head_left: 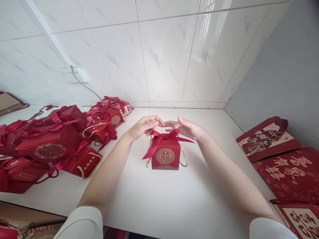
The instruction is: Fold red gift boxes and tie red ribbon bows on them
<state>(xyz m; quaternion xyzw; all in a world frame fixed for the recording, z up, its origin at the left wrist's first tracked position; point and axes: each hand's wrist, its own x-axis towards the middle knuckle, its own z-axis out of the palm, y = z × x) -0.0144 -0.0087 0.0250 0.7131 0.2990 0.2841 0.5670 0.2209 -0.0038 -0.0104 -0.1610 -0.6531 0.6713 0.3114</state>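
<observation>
A small red gift box (pixel 165 156) with a round gold emblem stands upright on the white table in front of me. Gold cord handles (pixel 183 157) hang at its sides, and a dark pink ribbon bow (pixel 165 135) is tied on top. My left hand (pixel 146 127) reaches in behind the bow's left loop, fingers loosely bent and apart. From the other side comes my right hand (pixel 188 128), thumb raised and fingers stretched toward the left hand. Both hands are close to the bow; whether the fingertips touch the ribbon is hard to make out.
Many red gift boxes (pixel 50 142) with ribbons crowd the table's left side. Flat red packets (pixel 289 172) with gold lettering lie along the right, beside a grey panel (pixel 279 73). A tiled wall (pixel 166 59) rises behind, with a power strip (pixel 74 75) and cable. Cardboard (pixel 27 215) sits lower left.
</observation>
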